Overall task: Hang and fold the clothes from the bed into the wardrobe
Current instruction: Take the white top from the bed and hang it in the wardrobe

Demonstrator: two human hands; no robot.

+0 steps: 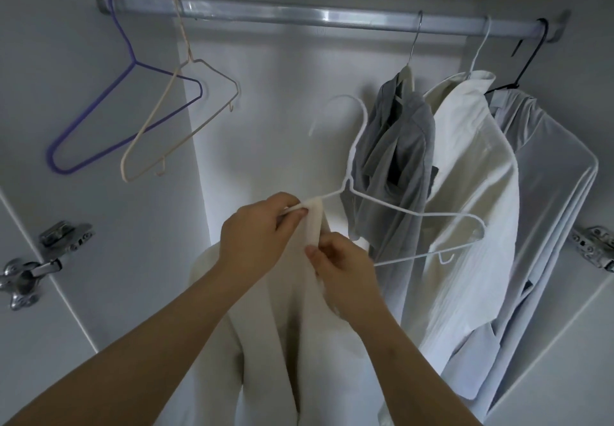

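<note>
Shirts (465, 176) hung right, bare hangers (134, 59) left

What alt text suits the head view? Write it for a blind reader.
Two hands work a cream garment onto a white hanger inside a wardrobe: the left hand pinches the hanger's end, the right hand pinches the cloth. On the rail above hang two bare hangers at left and three garments at right.
</note>
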